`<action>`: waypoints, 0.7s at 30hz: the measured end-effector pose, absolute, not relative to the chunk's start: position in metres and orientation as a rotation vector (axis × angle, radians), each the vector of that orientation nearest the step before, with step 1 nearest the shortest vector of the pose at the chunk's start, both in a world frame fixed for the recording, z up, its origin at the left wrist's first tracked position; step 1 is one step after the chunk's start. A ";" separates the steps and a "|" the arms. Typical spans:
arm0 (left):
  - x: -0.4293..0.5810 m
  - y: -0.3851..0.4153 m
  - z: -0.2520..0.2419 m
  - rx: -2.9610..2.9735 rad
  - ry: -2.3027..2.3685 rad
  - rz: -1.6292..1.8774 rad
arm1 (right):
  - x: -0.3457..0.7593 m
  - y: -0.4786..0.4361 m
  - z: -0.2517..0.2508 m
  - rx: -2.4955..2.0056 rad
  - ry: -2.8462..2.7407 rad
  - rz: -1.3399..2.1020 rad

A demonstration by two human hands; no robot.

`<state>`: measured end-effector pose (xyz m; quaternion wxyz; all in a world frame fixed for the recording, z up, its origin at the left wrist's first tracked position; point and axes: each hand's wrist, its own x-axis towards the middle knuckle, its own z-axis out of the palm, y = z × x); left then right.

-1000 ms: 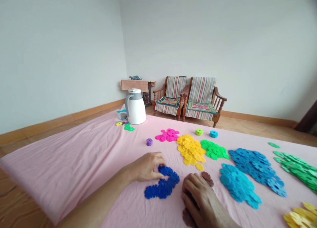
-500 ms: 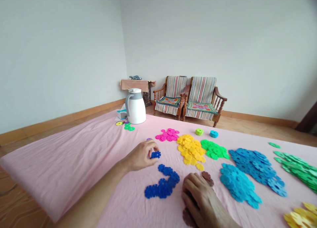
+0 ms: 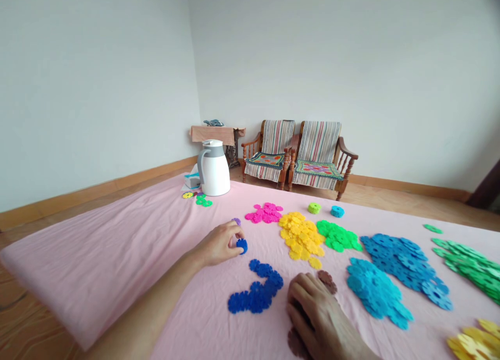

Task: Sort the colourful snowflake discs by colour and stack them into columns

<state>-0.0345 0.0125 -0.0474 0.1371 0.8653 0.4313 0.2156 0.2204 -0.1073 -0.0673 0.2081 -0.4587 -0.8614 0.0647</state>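
Note:
Blue snowflake discs (image 3: 241, 246), gathered in a small stack, are pinched between the thumb and fingers of my left hand (image 3: 221, 244). Below that hand a curved row of dark blue snowflake discs (image 3: 260, 294) lies on the pink cloth (image 3: 203, 318). My right hand (image 3: 314, 302) rests on the cloth right of this row, fingers curled under and together. Brown snowflake discs (image 3: 327, 281) show beyond its knuckles, and more brown ones show under its near side. Whatever is beneath the palm is hidden. A purple disc (image 3: 236, 221) lies just behind my left hand.
Piles of pink (image 3: 265, 213), yellow (image 3: 301, 236), green (image 3: 339, 237) and blue discs (image 3: 404, 261) spread behind and to the right. Small lime (image 3: 314, 208) and teal stacks (image 3: 337, 211) stand farther back. A white jug (image 3: 216, 175) stands at the back left. Two wooden chairs (image 3: 317, 167) are beyond.
My left hand has shifted slightly left, and the blue discs in it have turned to show a rounder face. The right hand stays in place.

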 end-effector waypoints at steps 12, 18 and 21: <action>-0.019 -0.009 -0.035 2.616 1.000 0.572 | 0.220 -0.107 -0.067 -1.288 -2.409 0.169; -0.006 -0.027 -0.036 2.728 0.994 0.394 | 0.219 -0.108 -0.067 -1.283 -2.400 0.193; -0.004 -0.029 -0.040 2.718 1.068 0.334 | 0.219 -0.108 -0.067 -1.273 -2.396 0.180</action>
